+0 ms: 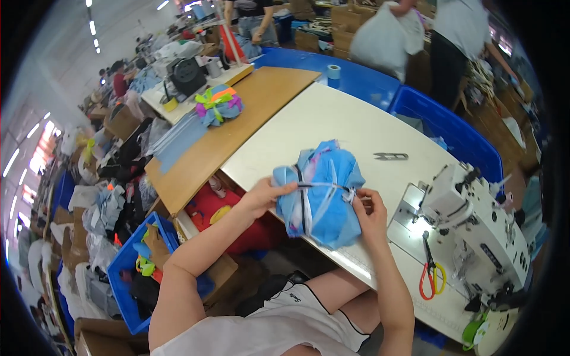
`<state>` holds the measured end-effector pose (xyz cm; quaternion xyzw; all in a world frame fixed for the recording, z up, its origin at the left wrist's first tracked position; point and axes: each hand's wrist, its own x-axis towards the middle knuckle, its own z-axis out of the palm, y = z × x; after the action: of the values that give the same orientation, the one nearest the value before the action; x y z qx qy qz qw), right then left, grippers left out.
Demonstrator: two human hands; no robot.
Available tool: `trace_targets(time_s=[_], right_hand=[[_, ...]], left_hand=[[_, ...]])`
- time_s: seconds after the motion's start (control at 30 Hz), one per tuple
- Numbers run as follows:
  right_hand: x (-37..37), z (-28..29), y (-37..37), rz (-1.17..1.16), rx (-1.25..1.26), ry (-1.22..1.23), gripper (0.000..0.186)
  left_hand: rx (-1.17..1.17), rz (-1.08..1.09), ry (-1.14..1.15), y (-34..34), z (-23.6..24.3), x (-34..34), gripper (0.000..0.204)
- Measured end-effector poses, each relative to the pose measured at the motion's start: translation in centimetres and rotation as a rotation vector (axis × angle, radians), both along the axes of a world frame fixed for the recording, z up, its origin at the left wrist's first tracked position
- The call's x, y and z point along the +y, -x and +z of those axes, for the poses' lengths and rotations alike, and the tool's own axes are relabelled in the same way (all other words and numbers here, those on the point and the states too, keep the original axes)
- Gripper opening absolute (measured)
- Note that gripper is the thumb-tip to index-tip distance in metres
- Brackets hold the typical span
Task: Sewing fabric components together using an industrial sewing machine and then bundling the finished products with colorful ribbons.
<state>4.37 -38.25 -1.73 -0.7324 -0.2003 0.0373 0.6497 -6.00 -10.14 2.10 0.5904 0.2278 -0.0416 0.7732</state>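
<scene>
A bundle of light blue fabric [333, 216] rests at the front edge of the white sewing table, bound crosswise with white and black strips. Pink bits show through its left side and top. My left hand [261, 196] is closed on the bundle's left side, thumb on top along the strip. At the right side, my right hand [370, 215] has its fingers curled against the bundle, beside a white knot [349, 194]. Whether those fingertips pinch the fabric or the strip's end is hard to make out.
Thread snips [390, 156] lie beyond the bundle. On the right stand a white sewing machine [475, 219] and red-and-yellow-handled scissors [432, 276]. A colourful tied bundle [218, 105] sits on the wooden board [267, 98]. Blue bins [138, 325] hold fabric; co-workers stand at the back.
</scene>
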Motion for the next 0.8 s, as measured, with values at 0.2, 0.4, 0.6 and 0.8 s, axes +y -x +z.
trace_targets(time_s=[0.2, 0.4, 0.6, 0.8], right_hand=[[1.1, -0.2, 0.8, 0.097, 0.022, -0.048, 0.017], [0.5, -0.8, 1.2, 0.028, 0.001, 0.023, 0.014], [1.5, -1.5, 1.3, -0.004, -0.009, -0.108, 0.014], [4.7, -0.6, 1.1, -0.009, 0.021, 0.017, 0.017]], left_hand=[[-0.068, -0.102, -0.115, 1.9, -0.5, 0.7, 0.067], [-0.212, 0.022, -0.311, 1.6, -2.6, -0.4, 0.050], [-0.367, 0.241, -0.387, 1.9, -3.7, -2.7, 0.050], [-0.412, 0.283, -0.262, 1.6, -3.2, -1.1, 0.050]])
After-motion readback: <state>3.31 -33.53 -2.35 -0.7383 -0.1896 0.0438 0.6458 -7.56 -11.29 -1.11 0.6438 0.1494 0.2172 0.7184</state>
